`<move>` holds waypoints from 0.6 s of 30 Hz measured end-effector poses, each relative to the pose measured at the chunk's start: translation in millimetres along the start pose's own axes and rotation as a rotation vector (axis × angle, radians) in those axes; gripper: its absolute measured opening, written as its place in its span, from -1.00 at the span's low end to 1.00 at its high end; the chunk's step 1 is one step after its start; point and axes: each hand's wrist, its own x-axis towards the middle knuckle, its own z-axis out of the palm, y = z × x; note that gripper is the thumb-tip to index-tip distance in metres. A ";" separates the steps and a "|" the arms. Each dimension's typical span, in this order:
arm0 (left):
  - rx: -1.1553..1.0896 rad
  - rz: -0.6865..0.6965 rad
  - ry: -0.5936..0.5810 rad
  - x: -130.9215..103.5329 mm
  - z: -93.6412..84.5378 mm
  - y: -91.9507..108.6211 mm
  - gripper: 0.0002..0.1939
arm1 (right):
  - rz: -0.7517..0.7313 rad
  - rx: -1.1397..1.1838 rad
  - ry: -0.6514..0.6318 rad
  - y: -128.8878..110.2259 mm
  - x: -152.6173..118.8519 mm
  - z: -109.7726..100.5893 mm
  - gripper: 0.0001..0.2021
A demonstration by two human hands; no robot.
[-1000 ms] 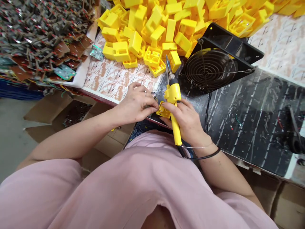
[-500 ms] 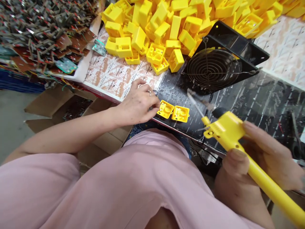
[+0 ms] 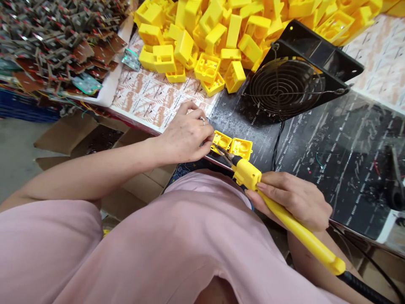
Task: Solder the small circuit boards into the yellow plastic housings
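Iron gripped in right hand, tip at yellow case, left hand curled beside it, fingers' hold unclear.

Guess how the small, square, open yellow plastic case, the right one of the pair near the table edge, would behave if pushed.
The square yellow case would probably slide rather than roll, given its flat, square shape. It looks thin-walled and hollow, so likely light. Its crisp moulded walls suggest it would stay stiff.

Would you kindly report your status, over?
Right hand gripping yellow soldering iron, tip at left yellow casing. Left hand at that casing's edge, grip unclear. Second yellow casing alongside. Black fan beyond, apart from both hands.
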 end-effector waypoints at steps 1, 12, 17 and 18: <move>-0.002 0.001 -0.001 0.4 0.1 0.0 -0.75 | -0.020 0.013 0.000 0.1 0.7 0.0 -0.69; -0.032 -0.048 -0.081 4.3 -0.4 2.0 -0.75 | -0.011 -0.019 -0.084 -7.0 7.9 -14.0 -0.80; -0.008 -0.034 -0.136 7.2 -3.5 2.7 -0.78 | 0.144 -0.057 0.019 -1.2 -2.4 -22.7 -0.95; 0.000 -0.023 -0.153 7.9 -5.1 3.4 -0.78 | 0.137 -0.066 0.027 3.1 -6.2 -24.0 -0.93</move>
